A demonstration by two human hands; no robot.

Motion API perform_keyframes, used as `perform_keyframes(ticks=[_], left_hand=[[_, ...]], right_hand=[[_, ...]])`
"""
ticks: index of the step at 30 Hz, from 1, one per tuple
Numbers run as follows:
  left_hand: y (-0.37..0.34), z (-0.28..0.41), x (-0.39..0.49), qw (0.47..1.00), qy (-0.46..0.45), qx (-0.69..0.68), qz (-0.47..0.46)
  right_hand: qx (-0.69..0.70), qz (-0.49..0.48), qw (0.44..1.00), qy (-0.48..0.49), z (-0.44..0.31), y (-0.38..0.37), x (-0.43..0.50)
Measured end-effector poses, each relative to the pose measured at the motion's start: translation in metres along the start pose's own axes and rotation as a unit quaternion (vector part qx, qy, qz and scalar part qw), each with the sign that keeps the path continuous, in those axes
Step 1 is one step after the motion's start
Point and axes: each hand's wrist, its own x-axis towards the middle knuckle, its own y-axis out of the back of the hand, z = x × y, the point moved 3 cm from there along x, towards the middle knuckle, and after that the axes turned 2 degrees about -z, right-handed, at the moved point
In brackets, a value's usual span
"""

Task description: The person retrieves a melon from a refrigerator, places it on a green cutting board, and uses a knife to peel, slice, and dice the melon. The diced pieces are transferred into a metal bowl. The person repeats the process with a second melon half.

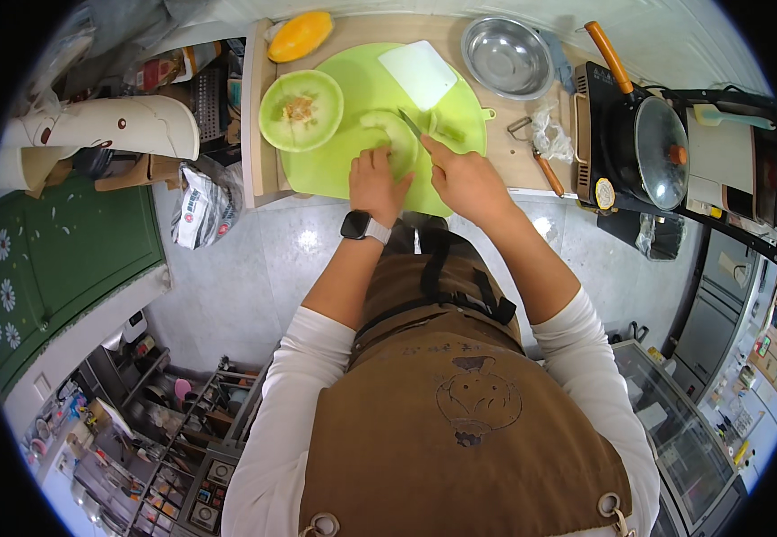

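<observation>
On a green cutting mat (335, 171) lies a curved slice of pale green melon (398, 134), with my left hand (373, 184) resting at its near end. My right hand (469, 181) grips a small knife (412, 124), whose blade points away and to the left, just right of the slice. Green rind pieces (451, 131) lie right of the blade. A halved melon (301, 111) with its seeds showing sits cut side up on the mat's left part. Behind the slice is a white rectangular sheet or board (419, 72).
An orange-fleshed melon half (301, 37) lies at the back left, a steel bowl (508, 59) at the back right. A peeler (548, 173) and crumpled plastic (552, 131) are near the right edge. A lidded pan (660, 154) stands on a cooker (586, 101) farther right.
</observation>
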Motion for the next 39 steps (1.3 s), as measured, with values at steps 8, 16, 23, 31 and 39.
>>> perform_keyframes(ticks=[8,16,23,31,39], left_hand=[[0.001,0.001,0.001,1.0,0.021,-0.006,-0.009],[-0.002,0.001,0.007,0.997,0.077,-0.016,-0.007],[-0.002,0.015,-0.002,0.979,0.128,-0.155,-0.041],[0.022,0.016,0.011,0.999,-0.002,-0.006,-0.044],[0.022,0.012,0.028,0.976,-0.032,0.093,-0.192]], right_hand=[[-0.031,-0.014,0.999,-0.032,0.007,-0.04,-0.027],[-0.022,-0.035,0.998,-0.037,0.015,-0.038,-0.071],[0.062,0.068,0.996,-0.005,0.035,-0.012,-0.034],[-0.008,0.006,1.0,0.024,0.008,0.001,-0.035],[-0.084,-0.003,0.996,0.034,0.022,-0.033,-0.021]])
